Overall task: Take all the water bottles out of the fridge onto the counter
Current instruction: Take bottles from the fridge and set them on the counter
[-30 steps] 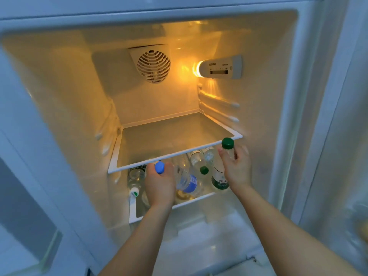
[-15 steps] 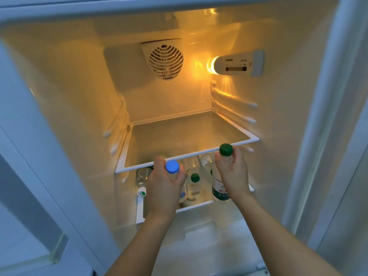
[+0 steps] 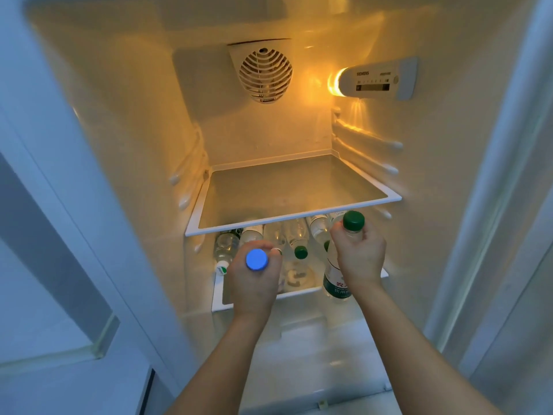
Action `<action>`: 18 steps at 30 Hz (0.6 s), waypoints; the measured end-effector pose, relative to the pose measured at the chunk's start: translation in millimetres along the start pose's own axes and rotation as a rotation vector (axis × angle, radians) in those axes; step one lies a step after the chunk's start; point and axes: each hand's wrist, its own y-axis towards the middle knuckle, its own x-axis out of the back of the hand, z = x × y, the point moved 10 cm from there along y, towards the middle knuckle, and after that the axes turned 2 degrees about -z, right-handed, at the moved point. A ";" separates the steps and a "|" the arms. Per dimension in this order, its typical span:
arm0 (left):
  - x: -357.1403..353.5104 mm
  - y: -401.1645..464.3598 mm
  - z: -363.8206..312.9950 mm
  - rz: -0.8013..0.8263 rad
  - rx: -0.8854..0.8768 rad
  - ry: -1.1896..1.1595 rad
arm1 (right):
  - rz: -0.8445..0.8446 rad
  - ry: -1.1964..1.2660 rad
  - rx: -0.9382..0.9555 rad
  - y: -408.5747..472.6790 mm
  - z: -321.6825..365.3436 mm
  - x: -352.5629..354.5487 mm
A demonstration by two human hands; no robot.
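The left hand (image 3: pixel 254 280) has its grip wrapped round the neck of a clear plastic water bottle with a blue cap (image 3: pixel 256 259). The right hand (image 3: pixel 360 259) grips a clear, green-labelled bottle with a dark green cap (image 3: pixel 353 220), at the front edge of the lower glass shelf (image 3: pixel 220 305). Both should probably be drawn straight out, caps kept below the front edge of the upper white-rimmed glass shelf (image 3: pixel 269 221). Other clear bottles (image 3: pixel 296 238) lie on the lower shelf, so a slow pull avoids knocking them.
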 end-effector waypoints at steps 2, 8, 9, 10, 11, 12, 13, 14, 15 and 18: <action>11.1 0.1 -7.1 -0.021 0.016 -0.004 | 0.024 -0.004 -0.007 -9.2 1.6 -1.5; 49.0 -14.1 -9.9 -0.079 0.098 -0.032 | 0.122 -0.001 0.002 -40.4 26.5 -13.2; 56.4 -17.6 -12.6 -0.085 0.099 -0.036 | 0.133 0.008 0.018 -46.3 33.6 -14.7; 65.3 -21.1 -14.4 -0.096 0.103 -0.037 | 0.143 0.016 0.034 -52.9 38.9 -16.3; 72.9 -24.2 -16.2 -0.105 0.112 -0.037 | 0.152 0.019 0.043 -59.1 42.7 -17.3; 81.1 -27.8 -17.4 -0.113 0.120 -0.033 | 0.162 0.017 0.038 -66.8 44.8 -18.2; 91.4 -32.9 -19.0 -0.124 0.136 -0.032 | 0.181 0.025 0.029 -77.4 47.8 -19.4; 100.9 -37.8 -19.5 -0.136 0.147 -0.029 | 0.198 0.040 0.021 -87.2 49.7 -19.9; 110.8 -44.0 -19.7 -0.149 0.166 -0.030 | 0.212 0.056 0.017 -97.4 52.4 -20.1; 152.6 -69.8 -21.6 -0.201 0.197 -0.011 | 0.271 0.064 0.011 -137.0 62.0 -21.2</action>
